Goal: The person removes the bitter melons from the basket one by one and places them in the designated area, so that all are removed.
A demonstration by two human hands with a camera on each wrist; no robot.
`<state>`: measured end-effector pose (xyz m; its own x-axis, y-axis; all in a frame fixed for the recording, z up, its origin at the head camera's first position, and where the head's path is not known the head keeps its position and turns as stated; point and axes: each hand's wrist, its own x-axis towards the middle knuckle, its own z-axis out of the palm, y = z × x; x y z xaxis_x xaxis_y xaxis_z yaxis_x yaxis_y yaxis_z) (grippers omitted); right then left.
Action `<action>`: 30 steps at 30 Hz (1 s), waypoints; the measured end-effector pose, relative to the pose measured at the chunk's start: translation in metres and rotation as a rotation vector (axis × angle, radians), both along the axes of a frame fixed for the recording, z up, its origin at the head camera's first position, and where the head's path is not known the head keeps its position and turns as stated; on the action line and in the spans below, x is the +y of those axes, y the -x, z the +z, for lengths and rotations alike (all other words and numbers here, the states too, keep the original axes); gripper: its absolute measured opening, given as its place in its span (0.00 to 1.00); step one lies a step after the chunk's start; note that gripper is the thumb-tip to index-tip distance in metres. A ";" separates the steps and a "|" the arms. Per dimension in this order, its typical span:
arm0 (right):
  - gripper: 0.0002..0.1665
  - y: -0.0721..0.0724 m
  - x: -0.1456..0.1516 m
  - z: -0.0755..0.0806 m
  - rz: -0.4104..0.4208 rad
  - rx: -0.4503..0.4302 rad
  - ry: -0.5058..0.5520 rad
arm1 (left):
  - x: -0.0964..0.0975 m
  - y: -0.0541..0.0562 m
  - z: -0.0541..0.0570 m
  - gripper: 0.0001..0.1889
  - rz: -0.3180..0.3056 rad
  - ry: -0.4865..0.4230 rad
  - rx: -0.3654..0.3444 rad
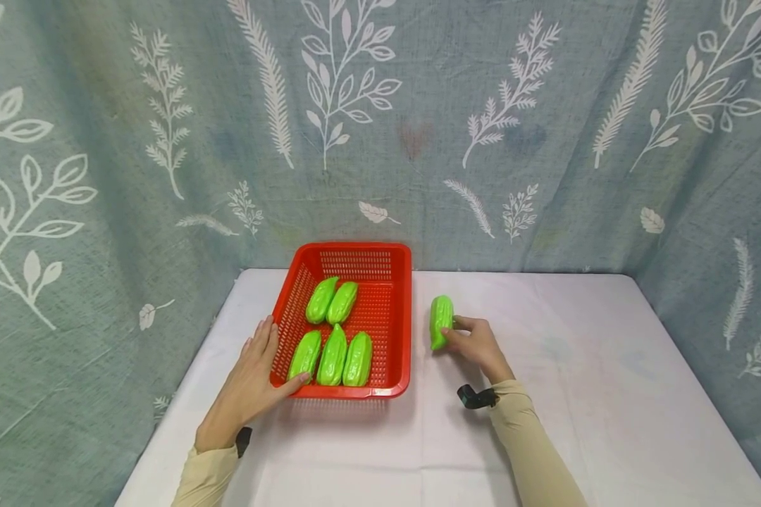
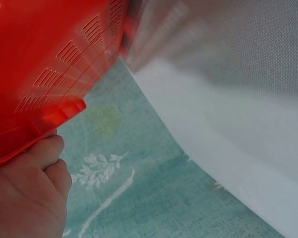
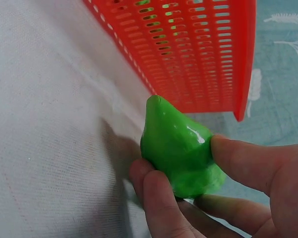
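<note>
right hand (image 1: 480, 345) pinches a green pod (image 1: 442, 317) with thumb and fingers, just to the right of the red basket (image 1: 402, 331). it is bright, shiny and long, with bumpy ridges and one pointy end, and five more pods (image 1: 332, 357) lie in the basket. the left hand (image 1: 247, 384) rests straight fingers on the basket's left edge.

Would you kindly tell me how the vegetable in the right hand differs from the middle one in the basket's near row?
The held vegetable is outside the basket, while the middle one lies inside it. The right hand grips the held vegetable; no hand holds the middle one. The held vegetable's tip points toward the person, the middle one's away. Both are bright green and elongated.
</note>
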<state>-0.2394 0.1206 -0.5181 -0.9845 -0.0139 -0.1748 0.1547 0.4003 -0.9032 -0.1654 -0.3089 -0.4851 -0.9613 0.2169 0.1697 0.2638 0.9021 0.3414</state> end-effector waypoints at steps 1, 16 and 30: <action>0.37 0.000 0.000 0.000 0.002 0.001 0.004 | 0.000 0.000 0.000 0.61 -0.001 -0.002 0.000; 0.37 -0.002 -0.004 0.001 0.016 -0.021 -0.019 | -0.002 0.001 -0.004 0.61 -0.001 -0.005 0.012; 0.39 -0.002 -0.006 0.000 0.005 -0.026 -0.068 | -0.001 0.001 -0.002 0.62 -0.001 -0.021 -0.024</action>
